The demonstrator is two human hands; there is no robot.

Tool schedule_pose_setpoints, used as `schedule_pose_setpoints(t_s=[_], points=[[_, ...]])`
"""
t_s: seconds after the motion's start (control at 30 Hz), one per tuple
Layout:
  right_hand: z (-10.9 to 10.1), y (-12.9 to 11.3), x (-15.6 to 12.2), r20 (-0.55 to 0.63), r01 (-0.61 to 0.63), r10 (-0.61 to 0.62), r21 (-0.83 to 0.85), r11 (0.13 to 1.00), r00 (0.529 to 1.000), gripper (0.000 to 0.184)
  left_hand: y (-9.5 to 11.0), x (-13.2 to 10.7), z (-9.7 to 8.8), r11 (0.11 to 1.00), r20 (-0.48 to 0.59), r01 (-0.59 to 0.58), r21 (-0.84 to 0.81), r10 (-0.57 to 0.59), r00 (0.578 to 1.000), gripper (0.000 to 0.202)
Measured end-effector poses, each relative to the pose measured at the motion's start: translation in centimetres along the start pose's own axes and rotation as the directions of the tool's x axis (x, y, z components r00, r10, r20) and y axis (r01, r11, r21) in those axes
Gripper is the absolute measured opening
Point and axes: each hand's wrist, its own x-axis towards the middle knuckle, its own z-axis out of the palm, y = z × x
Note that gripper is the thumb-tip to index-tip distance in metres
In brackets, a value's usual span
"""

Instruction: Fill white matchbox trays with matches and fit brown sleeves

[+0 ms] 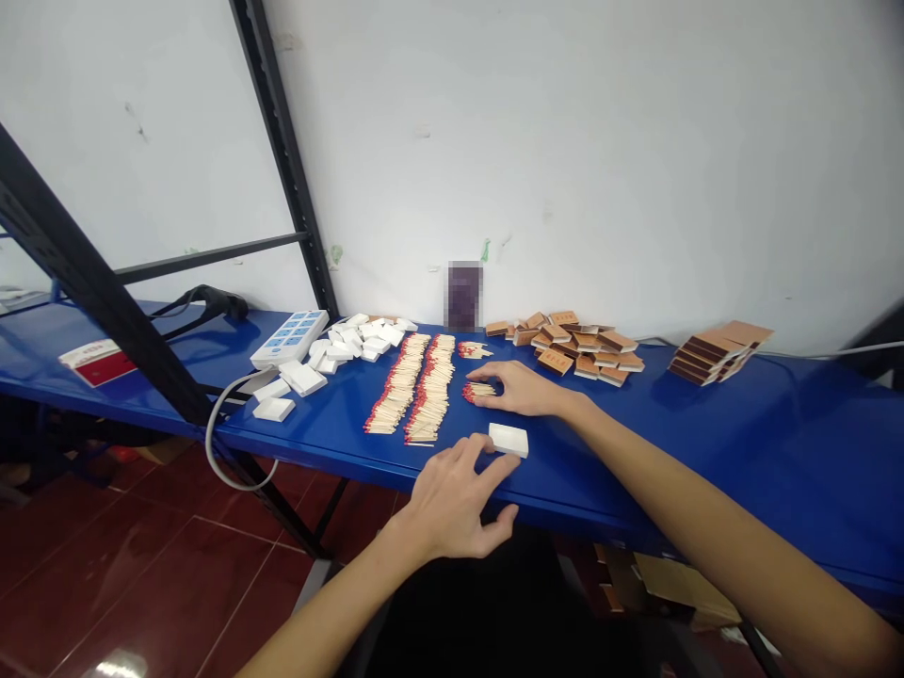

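Note:
My right hand (519, 389) reaches over the table with thumb and forefinger around a small bunch of matches (482, 389). Their red heads point left. Close to the table's front edge, my left hand (462, 499) has its fingers spread, the fingertips at the left and front sides of a white matchbox tray (508, 440). Its thumb stands apart. Left of my right hand lie two long rows of matches, the left row (399, 384) and the right row (430, 388). A small loose group of matches (475, 349) lies beyond my right hand.
Several white trays (363, 337) are heaped at the back left, beside a white-and-blue box (291, 339). Brown matchbox sleeves (583, 347) pile up at the back right, with stacked sleeves (717, 353) farther right. A black shelf post (105, 273) rises at the left.

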Motion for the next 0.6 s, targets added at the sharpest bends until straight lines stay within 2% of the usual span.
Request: schedule_pose_setpoints(t_s=[0.1,0.27,0.43,0.6], points=[[-0.2,-0.1,-0.1,0.036,-0.001,0.000,0.015,1.000,0.999,0.043,0.1,0.0,-0.1,0.997,0.062,-0.036,0.061,0.032,0.998,0.061],[-0.4,-0.7,0.0,0.034,0.010,-0.011,0.040,0.999,0.999,0.035,0.0,0.0,0.1,0.989,0.090,-0.081,0.121,0.070,0.993,0.059],[-0.3,-1.0,0.1,0.034,0.002,-0.004,0.052,0.999,0.999,0.030,0.0,0.0,0.2,0.992,0.081,-0.055,0.111,0.047,0.996,0.057],[-0.1,-0.8,0.2,0.024,0.002,-0.003,0.053,0.999,1.000,0.028,0.1,0.2,0.1,0.998,0.063,0.022,0.067,-0.026,0.998,0.055]])
